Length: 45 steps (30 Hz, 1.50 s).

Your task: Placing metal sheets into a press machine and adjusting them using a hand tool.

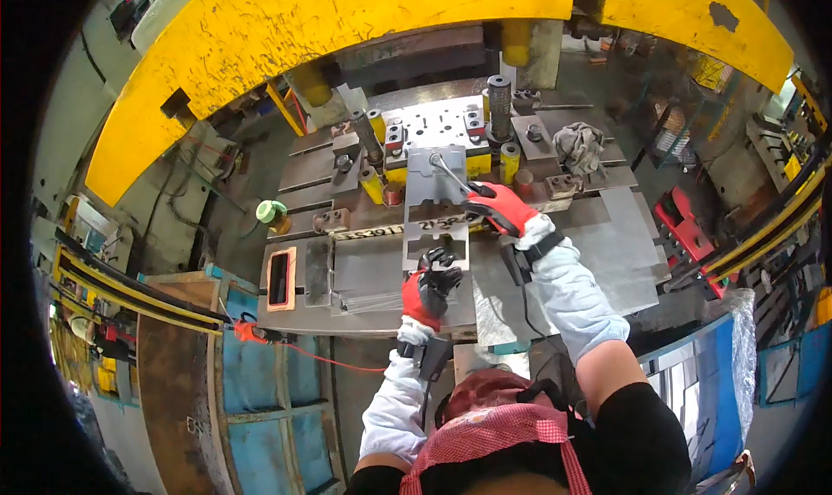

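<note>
A long grey metal sheet point(425, 187) with cut-outs toward its near end lies from the press die down over the table's near part. My right hand point(503, 209), in a red and black glove, is closed round a thin metal rod tool point(449, 172). The rod's round head rests on the sheet's far part. My left hand point(429, 294), gloved alike, is at the sheet's near edge. Its fingers are loosely bent and apart; whether they touch the edge is hard to see. Behind the sheet is the die's pale top plate point(433, 120).
Metal guide posts point(499, 105) and yellow cylinders point(371, 185) flank the die. A yellow press frame point(347, 27) arches overhead. Flat sheets point(368, 265) lie at left, a grey rag point(579, 146) at right. A green-capped bottle point(273, 216) stands left of the table.
</note>
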Tool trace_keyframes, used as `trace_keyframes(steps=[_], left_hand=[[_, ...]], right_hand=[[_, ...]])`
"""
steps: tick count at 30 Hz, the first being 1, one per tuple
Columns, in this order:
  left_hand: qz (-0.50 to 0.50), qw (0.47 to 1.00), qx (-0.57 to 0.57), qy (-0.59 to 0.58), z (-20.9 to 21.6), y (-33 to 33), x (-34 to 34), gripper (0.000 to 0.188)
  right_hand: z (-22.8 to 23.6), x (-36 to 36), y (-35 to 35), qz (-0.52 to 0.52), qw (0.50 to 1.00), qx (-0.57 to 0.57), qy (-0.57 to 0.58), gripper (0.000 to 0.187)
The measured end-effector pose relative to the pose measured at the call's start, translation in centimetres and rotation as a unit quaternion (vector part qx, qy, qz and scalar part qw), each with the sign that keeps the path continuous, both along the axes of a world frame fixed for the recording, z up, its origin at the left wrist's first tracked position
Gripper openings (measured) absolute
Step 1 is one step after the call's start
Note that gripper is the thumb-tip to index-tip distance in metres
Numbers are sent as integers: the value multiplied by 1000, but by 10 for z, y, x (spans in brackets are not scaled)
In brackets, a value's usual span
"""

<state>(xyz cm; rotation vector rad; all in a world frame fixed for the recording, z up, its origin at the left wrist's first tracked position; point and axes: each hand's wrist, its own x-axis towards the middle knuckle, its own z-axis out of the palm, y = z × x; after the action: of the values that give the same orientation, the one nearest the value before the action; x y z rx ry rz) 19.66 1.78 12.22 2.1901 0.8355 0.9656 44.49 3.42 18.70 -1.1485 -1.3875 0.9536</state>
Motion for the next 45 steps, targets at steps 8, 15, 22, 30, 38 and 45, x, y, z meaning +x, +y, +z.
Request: trace_keyframes(steps=[8,15,22,30,38,45], left_hand=[[70,958,60,273,15,-105,-249,39],[429,872,-213,104,73,-185,-378,35],[385,856,-163,-304,77,-86,-369,40],[330,860,-317,-225,-95,-115,-264,34],[45,776,-574,-258,-76,-106,-98,44],[-108,652,-563,-497,-40,-53,-44,48]], right_hand=[[-30,7,-170,102,939,-251,211,55],[-58,60,-208,-14,936,-306,174,52],[-87,99,-172,-38,941,-316,112,25],[-41,30,-144,45,944,-287,153,49],[-116,9,-19,70,950,-289,91,31],[-26,-20,-36,154,965,-199,73,30]])
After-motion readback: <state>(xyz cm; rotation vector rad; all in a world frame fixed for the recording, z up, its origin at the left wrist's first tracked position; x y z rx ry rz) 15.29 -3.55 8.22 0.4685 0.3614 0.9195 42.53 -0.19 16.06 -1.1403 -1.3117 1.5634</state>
